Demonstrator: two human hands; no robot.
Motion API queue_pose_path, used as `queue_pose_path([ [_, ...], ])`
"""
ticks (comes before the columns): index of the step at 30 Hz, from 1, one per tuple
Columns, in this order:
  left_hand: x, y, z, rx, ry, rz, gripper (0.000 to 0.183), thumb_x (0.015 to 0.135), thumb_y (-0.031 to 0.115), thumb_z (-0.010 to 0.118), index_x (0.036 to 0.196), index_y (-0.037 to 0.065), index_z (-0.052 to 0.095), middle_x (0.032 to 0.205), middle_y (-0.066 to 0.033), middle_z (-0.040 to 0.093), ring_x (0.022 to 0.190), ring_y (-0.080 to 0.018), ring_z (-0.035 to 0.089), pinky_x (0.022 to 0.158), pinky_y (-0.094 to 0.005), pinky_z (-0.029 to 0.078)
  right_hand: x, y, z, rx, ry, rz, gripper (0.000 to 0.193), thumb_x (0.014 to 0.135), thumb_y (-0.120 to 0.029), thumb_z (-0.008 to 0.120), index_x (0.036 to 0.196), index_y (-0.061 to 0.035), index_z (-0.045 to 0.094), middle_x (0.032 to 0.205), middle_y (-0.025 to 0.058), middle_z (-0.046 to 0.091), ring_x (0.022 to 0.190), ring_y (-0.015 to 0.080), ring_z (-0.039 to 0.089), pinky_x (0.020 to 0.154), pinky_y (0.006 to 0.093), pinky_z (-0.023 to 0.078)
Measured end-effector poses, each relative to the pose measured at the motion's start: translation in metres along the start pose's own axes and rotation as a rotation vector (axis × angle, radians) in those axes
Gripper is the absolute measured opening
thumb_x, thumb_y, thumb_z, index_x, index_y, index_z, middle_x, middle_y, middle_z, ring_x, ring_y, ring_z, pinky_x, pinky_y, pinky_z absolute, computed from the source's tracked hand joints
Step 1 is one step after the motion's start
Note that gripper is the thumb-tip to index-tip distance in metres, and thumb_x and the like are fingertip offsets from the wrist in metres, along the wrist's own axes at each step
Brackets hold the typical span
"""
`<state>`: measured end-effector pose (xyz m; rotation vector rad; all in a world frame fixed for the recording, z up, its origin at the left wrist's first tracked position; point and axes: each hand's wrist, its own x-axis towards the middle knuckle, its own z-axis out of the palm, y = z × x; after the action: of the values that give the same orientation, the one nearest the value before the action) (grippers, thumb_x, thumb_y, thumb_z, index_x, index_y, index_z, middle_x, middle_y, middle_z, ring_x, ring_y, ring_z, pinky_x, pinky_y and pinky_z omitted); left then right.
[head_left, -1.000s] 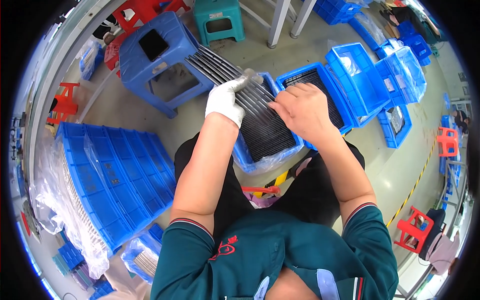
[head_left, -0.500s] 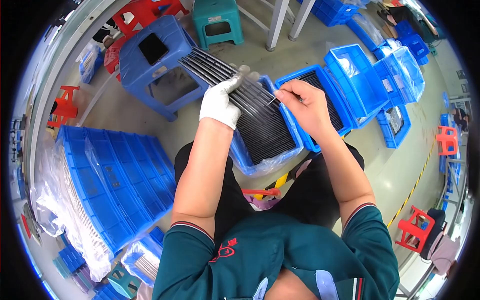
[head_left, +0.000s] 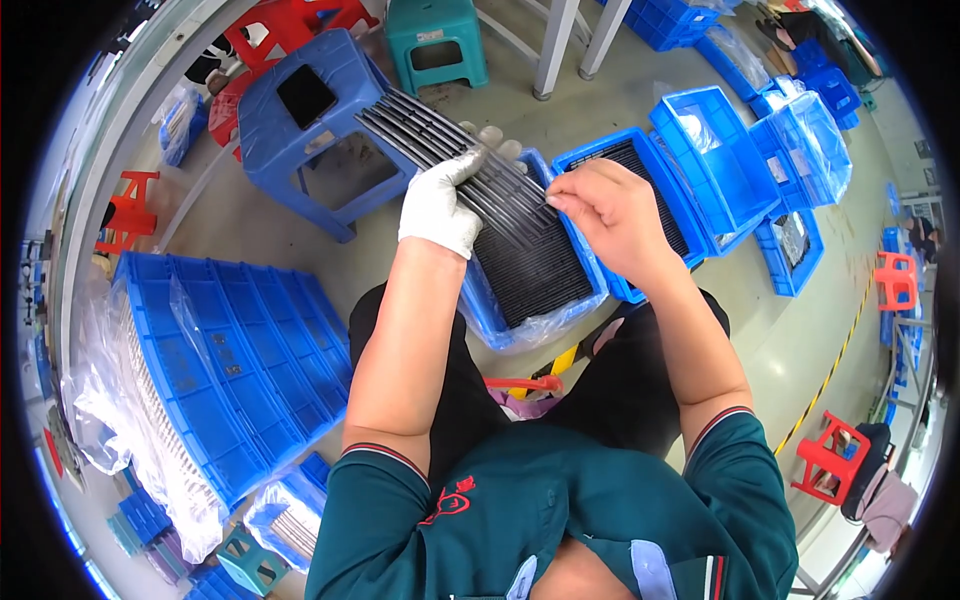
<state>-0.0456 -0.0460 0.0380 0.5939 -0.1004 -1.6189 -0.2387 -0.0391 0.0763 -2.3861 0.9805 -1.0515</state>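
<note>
My left hand point(head_left: 438, 214), in a white glove, is closed around a bundle of slim dark metal rods point(head_left: 412, 132). The rods lie side by side, slanting down from upper left toward my right hand. My bare right hand point(head_left: 615, 215) is at their lower right ends, thumb and fingertips pinched together. Whatever sits in that pinch is too small to make out. Below both hands stands a blue bin point(head_left: 484, 322) lined with clear plastic, holding rows of similar dark rods point(head_left: 535, 285). A second blue bin point(head_left: 695, 232) with dark rods stands just right of it.
A blue stool point(head_left: 265, 120) with a black flat device point(head_left: 306, 97) on it stands at the upper left, beside a green stool point(head_left: 436, 40). Stacked blue crates point(head_left: 230, 350) rise on my left. More blue bins point(head_left: 715, 150) stand at right, and a red stool point(head_left: 832, 458) farther off.
My right hand has turned slightly, its fingers curling in more at the rod ends. The thin shiny piece seen at its fingertips earlier no longer shows. My left hand and the bundle barely move.
</note>
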Motion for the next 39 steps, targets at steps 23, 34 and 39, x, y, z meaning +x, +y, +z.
queue_pose_path([
  [23,0.002,-0.005,-0.003,0.047,0.102,-0.045,0.027,0.083,-0.007,0.051,0.108,0.003,0.05,0.105,-0.0174,0.061,0.096,-0.0397,0.062,0.079,-0.0564,0.054,-0.001,-0.011,-0.003,-0.248,-0.099,-0.154,0.011,0.074,-0.014,0.071,0.077,-0.0075,0.062,0.069,0.0052,0.059,0.068,0.0248,0.058,0.063,0.0355,0.045],
  [34,0.0,-0.006,0.0,0.068,0.123,0.036,0.025,0.083,-0.01,0.052,0.106,0.0,0.049,0.101,-0.019,0.062,0.089,-0.0377,0.064,0.073,-0.052,0.056,0.0,-0.002,-0.001,-0.207,0.023,-0.089,0.012,0.074,-0.013,0.073,0.073,-0.0066,0.063,0.068,0.0065,0.061,0.065,0.0253,0.059,0.063,0.035,0.046],
  [39,0.0,-0.005,0.0,0.077,0.121,0.029,0.025,0.083,-0.01,0.052,0.106,-0.001,0.05,0.102,-0.019,0.062,0.092,-0.0381,0.064,0.074,-0.0512,0.056,0.0,0.001,0.001,-0.134,0.017,-0.06,0.011,0.075,-0.013,0.073,0.074,-0.0061,0.064,0.07,0.0067,0.064,0.065,0.0254,0.06,0.064,0.0358,0.046],
])
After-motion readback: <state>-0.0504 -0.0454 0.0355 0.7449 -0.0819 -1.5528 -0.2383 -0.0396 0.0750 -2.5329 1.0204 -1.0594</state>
